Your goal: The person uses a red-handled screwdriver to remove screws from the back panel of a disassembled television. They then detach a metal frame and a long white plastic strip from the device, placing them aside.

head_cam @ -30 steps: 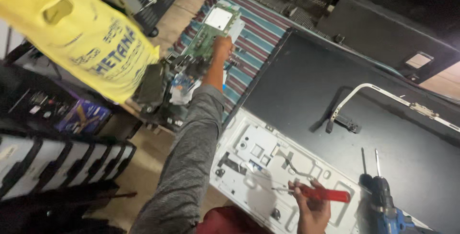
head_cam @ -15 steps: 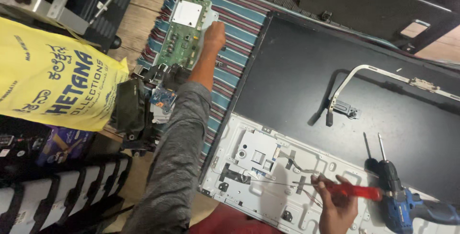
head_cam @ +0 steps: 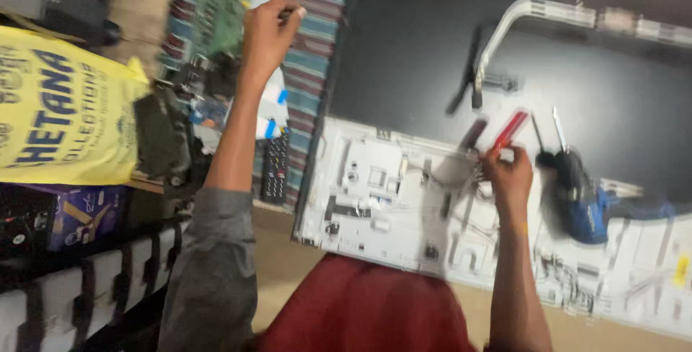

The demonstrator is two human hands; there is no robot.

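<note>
The right hand (head_cam: pixel 508 179) is closed around a red screwdriver (head_cam: pixel 509 131), whose long axis slants up and to the right, above the white panel (head_cam: pixel 375 201) of a large dark screen (head_cam: pixel 404 71) lying flat. The left hand (head_cam: pixel 267 35) reaches far out over a striped cloth (head_cam: pixel 306 71), fingers pinched on something small, beside a green circuit board (head_cam: pixel 223 17). A blue drill (head_cam: pixel 580 201) lies just right of the right hand.
</note>
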